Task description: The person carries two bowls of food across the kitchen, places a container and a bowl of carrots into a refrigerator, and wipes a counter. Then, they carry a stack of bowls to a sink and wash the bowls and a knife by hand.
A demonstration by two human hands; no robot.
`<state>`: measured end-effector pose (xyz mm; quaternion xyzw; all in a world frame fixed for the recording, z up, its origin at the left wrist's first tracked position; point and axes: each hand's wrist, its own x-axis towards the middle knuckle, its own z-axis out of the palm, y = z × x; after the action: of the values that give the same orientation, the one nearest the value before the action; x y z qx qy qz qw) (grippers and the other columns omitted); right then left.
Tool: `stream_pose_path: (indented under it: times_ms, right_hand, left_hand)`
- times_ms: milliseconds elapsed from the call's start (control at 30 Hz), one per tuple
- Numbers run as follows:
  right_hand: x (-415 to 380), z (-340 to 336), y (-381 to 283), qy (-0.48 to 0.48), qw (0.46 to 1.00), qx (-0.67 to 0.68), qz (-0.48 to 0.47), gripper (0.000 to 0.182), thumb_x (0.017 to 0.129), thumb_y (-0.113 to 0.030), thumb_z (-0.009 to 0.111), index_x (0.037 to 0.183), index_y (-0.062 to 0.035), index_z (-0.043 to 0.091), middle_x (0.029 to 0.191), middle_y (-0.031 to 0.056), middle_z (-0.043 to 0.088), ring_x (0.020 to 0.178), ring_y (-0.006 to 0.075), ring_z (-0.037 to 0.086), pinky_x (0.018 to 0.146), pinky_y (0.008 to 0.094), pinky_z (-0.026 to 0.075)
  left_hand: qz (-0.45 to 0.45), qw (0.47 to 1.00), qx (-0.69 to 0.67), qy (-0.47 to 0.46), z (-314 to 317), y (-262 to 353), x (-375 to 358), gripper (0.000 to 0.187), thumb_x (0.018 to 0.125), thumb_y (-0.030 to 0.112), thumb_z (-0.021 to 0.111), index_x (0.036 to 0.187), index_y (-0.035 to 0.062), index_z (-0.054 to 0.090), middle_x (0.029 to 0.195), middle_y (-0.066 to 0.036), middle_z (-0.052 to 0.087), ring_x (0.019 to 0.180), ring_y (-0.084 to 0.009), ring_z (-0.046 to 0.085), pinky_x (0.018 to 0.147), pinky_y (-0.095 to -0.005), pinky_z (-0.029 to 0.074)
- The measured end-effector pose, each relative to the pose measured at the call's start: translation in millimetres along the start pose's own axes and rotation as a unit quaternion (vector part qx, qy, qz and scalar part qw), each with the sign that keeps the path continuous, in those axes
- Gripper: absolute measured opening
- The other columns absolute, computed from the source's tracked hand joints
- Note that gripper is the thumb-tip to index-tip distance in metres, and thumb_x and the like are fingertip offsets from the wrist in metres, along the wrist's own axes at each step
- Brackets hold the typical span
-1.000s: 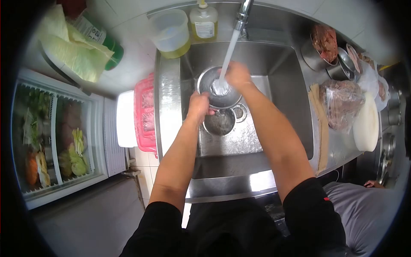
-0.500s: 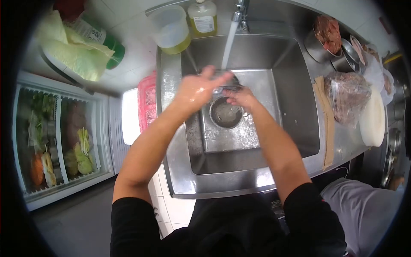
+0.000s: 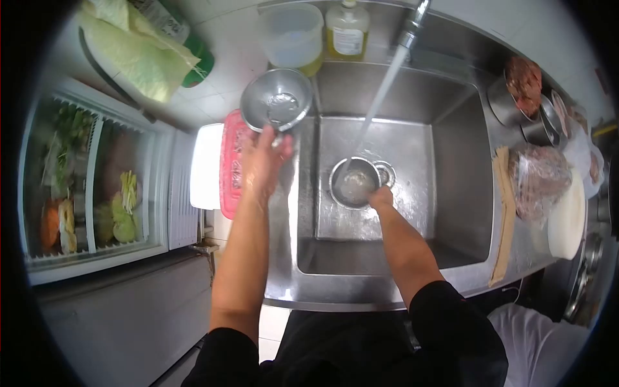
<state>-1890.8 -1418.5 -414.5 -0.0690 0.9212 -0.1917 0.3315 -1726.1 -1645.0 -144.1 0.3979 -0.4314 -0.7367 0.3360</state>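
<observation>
My left hand [image 3: 263, 161] grips a small steel bowl [image 3: 277, 100] by its near rim and holds it over the left ledge of the steel sink [image 3: 412, 219]. My right hand [image 3: 382, 197] is down in the basin, its fingers on the near rim of a second steel bowl [image 3: 353, 182] that sits on the sink floor. Water runs from the tap [image 3: 412, 22] in a slanted stream into that second bowl.
A clear plastic jug [image 3: 293, 35] and a soap bottle [image 3: 347, 29] stand behind the sink. A pink basket [image 3: 232, 161] sits left of it, beside a glass-topped chest with vegetables [image 3: 90, 187]. Bowls of meat [image 3: 523, 87], a bagged lump [image 3: 538, 180] and a white board [image 3: 567, 216] crowd the right counter.
My left hand has lifted one steel bowl out of the basin and carried it left over the ledge. My right hand has dropped to the second bowl on the sink floor.
</observation>
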Motion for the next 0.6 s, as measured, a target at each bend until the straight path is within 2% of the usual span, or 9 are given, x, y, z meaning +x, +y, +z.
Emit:
stream_pose_path:
  times_ms: [100, 167, 267, 300, 333, 433, 467, 567, 600]
  right_hand:
    - [-11, -18, -22, 0.055, 0.996, -0.043, -0.056, 0.034, 0.078, -0.028, 0.071, 0.094, 0.0019, 0.068, 0.102, 0.0205, 0.069, 0.097, 0.0326, 0.068, 0.083, 0.0405, 0.054]
    - [-12, -23, -31, 0.138, 0.938, -0.095, -0.304, 0.019, 0.075, -0.01, 0.066, 0.092, -0.0025, 0.066, 0.101, 0.0175, 0.064, 0.103, 0.036, 0.06, 0.084, 0.0433, 0.051]
    - [-46, -82, -81, 0.132, 0.807, -0.028, -0.575, 0.016, 0.069, -0.004, 0.065, 0.081, -0.0054, 0.054, 0.099, 0.0171, 0.061, 0.088, 0.0392, 0.059, 0.073, 0.0488, 0.048]
    - [-51, -101, -96, 0.079, 0.827, -0.041, -0.556, 0.017, 0.069, -0.004, 0.066, 0.081, -0.0058, 0.054, 0.099, 0.0164, 0.061, 0.089, 0.0378, 0.059, 0.074, 0.0466, 0.049]
    - [-53, -120, -108, 0.027, 0.844, -0.052, -0.533, 0.018, 0.07, -0.004, 0.067, 0.081, -0.0061, 0.054, 0.099, 0.0157, 0.061, 0.09, 0.0364, 0.059, 0.075, 0.0445, 0.049]
    - [-45, -162, -131, -0.092, 0.893, 0.001, -0.44, 0.022, 0.072, -0.007, 0.071, 0.09, -0.0061, 0.058, 0.109, 0.0148, 0.061, 0.102, 0.0328, 0.059, 0.082, 0.0432, 0.048]
    - [-46, -169, -133, -0.129, 0.905, 0.036, -0.405, 0.024, 0.073, -0.008, 0.072, 0.094, -0.006, 0.06, 0.114, 0.0148, 0.062, 0.107, 0.0318, 0.058, 0.085, 0.0437, 0.048]
    - [-82, -168, -136, 0.179, 0.885, -0.122, -0.413, 0.045, 0.078, -0.015, 0.071, 0.12, -0.0053, 0.056, 0.143, 0.0216, 0.045, 0.133, 0.0358, 0.042, 0.105, 0.0467, 0.036]
    - [-83, -149, -132, 0.232, 0.88, -0.141, -0.389, 0.058, 0.082, -0.021, 0.069, 0.132, -0.0035, 0.045, 0.15, 0.0233, 0.031, 0.14, 0.0384, 0.03, 0.111, 0.0477, 0.028]
  left_hand:
    - [-0.045, 0.993, 0.1, -0.036, 0, -8, -41, 0.067, 0.095, 0.027, 0.061, 0.146, -0.0017, 0.029, 0.112, -0.015, 0.059, 0.097, -0.0241, 0.065, 0.081, -0.0337, 0.055]
    - [-0.059, 0.961, 0.216, -0.161, 2, -26, -49, 0.063, 0.093, 0.027, 0.063, 0.142, -0.0042, 0.036, 0.116, -0.015, 0.059, 0.101, -0.0217, 0.064, 0.084, -0.0325, 0.054]
    - [0.036, 0.82, 0.527, -0.219, 23, -48, -42, 0.08, 0.087, 0.035, 0.069, 0.145, -0.0056, 0.031, 0.128, -0.025, 0.056, 0.114, -0.0357, 0.06, 0.098, -0.0392, 0.047]
    - [0.069, 0.756, 0.611, -0.226, 29, -55, -41, 0.085, 0.086, 0.036, 0.069, 0.147, -0.0052, 0.028, 0.129, -0.027, 0.055, 0.116, -0.0387, 0.058, 0.102, -0.0403, 0.045]
    - [0.084, 0.735, 0.636, -0.219, 29, -74, -35, 0.093, 0.083, 0.038, 0.07, 0.152, -0.0003, 0.02, 0.129, -0.031, 0.054, 0.125, -0.0446, 0.05, 0.109, -0.0411, 0.036]
    - [-0.049, 0.739, 0.612, -0.278, 47, -80, -23, 0.089, 0.086, 0.033, 0.066, 0.154, 0.0054, 0.016, 0.125, -0.031, 0.058, 0.116, -0.0435, 0.057, 0.107, -0.0416, 0.04]
    - [-0.081, 0.798, 0.523, -0.289, 45, -96, -15, 0.08, 0.091, 0.029, 0.061, 0.154, 0.0081, 0.017, 0.117, -0.03, 0.062, 0.103, -0.0408, 0.065, 0.088, -0.0417, 0.054]
    - [-0.188, 0.904, 0.304, -0.237, 54, -117, -25, 0.068, 0.096, 0.026, 0.055, 0.152, 0.0061, 0.022, 0.107, -0.018, 0.063, 0.061, -0.0245, 0.065, 0.047, -0.0332, 0.055]
    - [-0.212, 0.925, 0.236, -0.208, 64, -114, -32, 0.057, 0.099, 0.031, 0.052, 0.146, 0.0045, 0.032, 0.106, -0.018, 0.062, 0.069, -0.026, 0.066, 0.044, -0.0328, 0.054]
